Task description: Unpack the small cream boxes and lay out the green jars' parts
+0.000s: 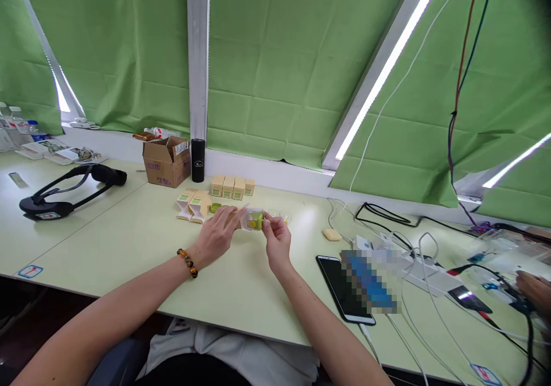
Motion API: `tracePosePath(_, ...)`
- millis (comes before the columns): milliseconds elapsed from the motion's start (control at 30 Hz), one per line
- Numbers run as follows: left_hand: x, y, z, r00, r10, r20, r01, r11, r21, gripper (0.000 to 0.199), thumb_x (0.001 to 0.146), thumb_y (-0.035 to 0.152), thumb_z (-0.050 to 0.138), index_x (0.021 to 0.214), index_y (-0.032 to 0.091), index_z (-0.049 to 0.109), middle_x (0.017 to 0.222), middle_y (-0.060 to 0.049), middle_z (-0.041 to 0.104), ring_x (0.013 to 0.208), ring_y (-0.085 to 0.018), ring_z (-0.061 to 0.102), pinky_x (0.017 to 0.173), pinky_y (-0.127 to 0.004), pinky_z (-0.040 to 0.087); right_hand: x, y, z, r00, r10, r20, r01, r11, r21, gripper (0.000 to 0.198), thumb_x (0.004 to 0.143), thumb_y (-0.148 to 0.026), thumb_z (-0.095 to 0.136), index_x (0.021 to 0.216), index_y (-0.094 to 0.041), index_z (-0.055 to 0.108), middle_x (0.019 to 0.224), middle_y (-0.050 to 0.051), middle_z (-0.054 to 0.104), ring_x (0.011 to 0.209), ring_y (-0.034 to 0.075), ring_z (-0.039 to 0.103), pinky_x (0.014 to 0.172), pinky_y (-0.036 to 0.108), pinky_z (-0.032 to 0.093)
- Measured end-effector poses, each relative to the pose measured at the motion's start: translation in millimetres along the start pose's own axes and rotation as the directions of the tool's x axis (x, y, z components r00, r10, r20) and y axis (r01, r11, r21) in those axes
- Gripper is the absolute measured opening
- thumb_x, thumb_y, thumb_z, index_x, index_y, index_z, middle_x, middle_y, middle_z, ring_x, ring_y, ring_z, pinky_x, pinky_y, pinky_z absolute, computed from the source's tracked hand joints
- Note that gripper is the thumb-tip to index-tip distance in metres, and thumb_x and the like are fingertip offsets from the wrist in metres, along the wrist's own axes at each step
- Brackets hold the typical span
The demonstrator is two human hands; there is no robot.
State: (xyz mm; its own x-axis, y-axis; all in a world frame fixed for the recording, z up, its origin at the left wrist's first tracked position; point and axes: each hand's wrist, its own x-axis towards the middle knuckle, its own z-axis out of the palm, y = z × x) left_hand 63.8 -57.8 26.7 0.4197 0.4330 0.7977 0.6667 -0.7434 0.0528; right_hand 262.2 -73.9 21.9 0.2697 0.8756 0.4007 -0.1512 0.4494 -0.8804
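Above the table, between my two hands, is a small green item [257, 220] in clear plastic packaging [245, 219]; its exact kind is too small to tell. My left hand [216, 235], with a beaded bracelet at the wrist, has its fingers closed around the left end of the packaging. The thumb and fingers of my right hand [278, 241] pinch the right end of the green item. Another green piece [216, 207] lies just beyond my left hand. Clear round pieces [284, 217] rest behind my right hand, partly hidden by it.
Several small kraft boxes [233, 186] stand in a row at the back, with opened boxes [193, 205] beside them. A cardboard carton [166, 162], black tumbler [198, 160] and black headset [71, 191] are leftward. Rightward lie a phone [344, 288], cables and another person's hand [534, 288].
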Motion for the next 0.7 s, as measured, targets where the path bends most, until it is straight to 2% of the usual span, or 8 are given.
tracePosePath(100,3,-9,-2,0.998,-0.036,-0.048,0.036,0.999,0.007,0.069,0.101,0.009,0.046,0.166,0.028,0.031,0.138,-0.017,0.059,0.133,-0.036,0.053,0.105,-0.057,0.054,3,-1,-3,0.996,0.088,-0.032,-0.085,0.994,0.071,0.045,0.079,-0.062,0.081,0.089,-0.024,0.057,0.112,0.01,0.078,0.103,0.024,0.074,0.091,0.045,0.062)
tracePosePath(200,5,-14,-6,0.99,-0.092,-0.106,0.088,0.995,-0.036,0.072,0.099,0.009,0.049,0.166,0.027,0.03,0.137,-0.017,0.059,0.132,-0.036,0.052,0.108,-0.059,0.052,5,-1,-7,0.995,0.084,-0.045,-0.082,0.995,0.052,0.048,0.078,-0.064,0.081,0.089,-0.024,0.058,0.104,0.009,0.079,0.098,0.024,0.074,0.088,0.043,0.062)
tracePosePath(300,6,-19,-6,0.973,-0.149,-0.176,0.121,0.98,-0.16,0.07,0.099,0.013,0.053,0.165,0.027,0.031,0.141,-0.017,0.058,0.135,-0.034,0.052,0.113,-0.059,0.049,9,2,-11,1.0,0.022,0.006,-0.021,0.998,-0.067,0.045,0.081,-0.064,0.078,0.087,-0.023,0.061,0.096,0.007,0.077,0.091,0.023,0.072,0.085,0.041,0.06)
tracePosePath(400,3,-22,0,0.959,-0.227,-0.172,0.155,0.923,-0.353,0.062,0.102,0.021,0.055,0.161,0.028,0.037,0.146,-0.016,0.056,0.136,-0.031,0.053,0.112,-0.054,0.051,12,9,-16,0.992,0.012,0.124,0.018,0.972,-0.235,0.039,0.084,-0.061,0.074,0.085,-0.023,0.064,0.087,0.005,0.074,0.082,0.022,0.068,0.08,0.039,0.056)
tracePosePath(500,1,-23,8,0.939,-0.335,-0.082,0.225,0.775,-0.591,0.056,0.105,0.032,0.055,0.159,0.027,0.04,0.151,-0.017,0.053,0.136,-0.028,0.055,0.104,-0.044,0.058,11,16,-18,0.973,0.03,0.23,0.063,0.92,-0.387,0.033,0.09,-0.056,0.066,0.086,-0.023,0.065,0.087,0.004,0.074,0.079,0.021,0.065,0.077,0.037,0.053)
tracePosePath(600,1,-22,14,0.915,-0.402,0.046,0.275,0.535,-0.798,0.062,0.106,0.043,0.053,0.162,0.027,0.032,0.152,-0.017,0.054,0.133,-0.026,0.06,0.101,-0.041,0.059,9,21,-18,0.953,0.056,0.296,0.101,0.865,-0.491,0.026,0.095,-0.048,0.059,0.087,-0.024,0.066,0.088,0.003,0.076,0.079,0.021,0.064,0.076,0.035,0.05)
tracePosePath(700,4,-22,15,0.888,-0.427,0.173,0.318,0.296,-0.901,0.07,0.103,0.053,0.057,0.163,0.027,0.031,0.149,-0.015,0.06,0.132,-0.026,0.062,0.109,-0.043,0.054,6,20,-18,0.939,0.078,0.335,0.127,0.827,-0.547,0.023,0.097,-0.044,0.056,0.093,-0.024,0.068,0.094,0.004,0.077,0.085,0.023,0.067,0.079,0.036,0.051)
